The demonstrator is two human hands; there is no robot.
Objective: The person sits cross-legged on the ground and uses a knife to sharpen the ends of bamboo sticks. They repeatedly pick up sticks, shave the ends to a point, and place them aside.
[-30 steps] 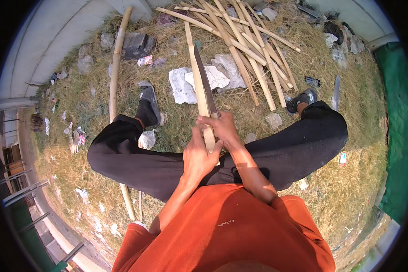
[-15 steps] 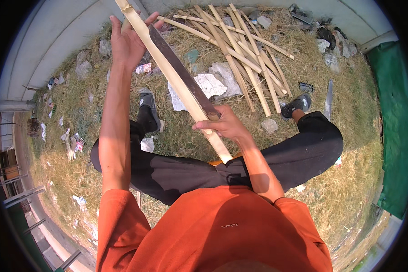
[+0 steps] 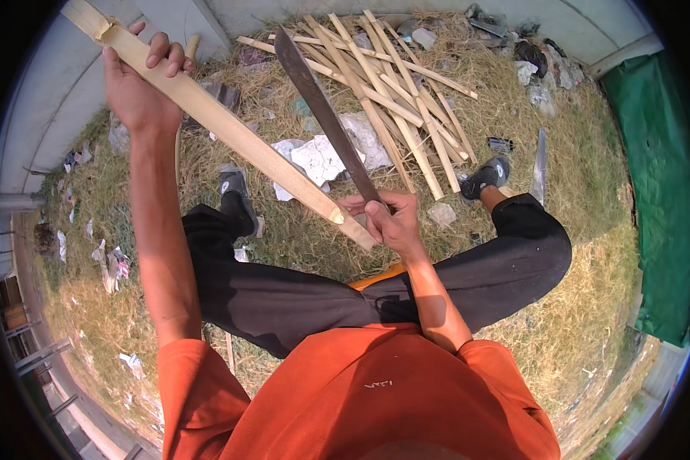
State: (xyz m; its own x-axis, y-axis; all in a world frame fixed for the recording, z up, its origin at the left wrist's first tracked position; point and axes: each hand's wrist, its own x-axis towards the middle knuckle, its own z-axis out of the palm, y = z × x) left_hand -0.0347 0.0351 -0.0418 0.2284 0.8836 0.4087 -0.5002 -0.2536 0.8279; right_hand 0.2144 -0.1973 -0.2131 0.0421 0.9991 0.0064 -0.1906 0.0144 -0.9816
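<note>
My left hand grips the upper part of a pale split bamboo strip, its fingers curled over the edge. The strip slants down to the right and has notched nodes near both ends. In my right hand is a machete, its dark blade pointing up and away to the left. The handle is hidden in the fist. Blade and strip stand apart at the top and come close at the right hand. Some right fingers reach toward the strip's lower end; whether they touch it I cannot tell.
Beyond my feet a pile of bamboo strips lies on dry grass. A broken white slab sits between my shoes. By my right shoe lies a long metallic blade. A green sheet hangs right; a pale wall stands left.
The machete has come away from the bamboo strip and now stands apart from it. My left hand has moved left with the strip and closed its fingers over it.
</note>
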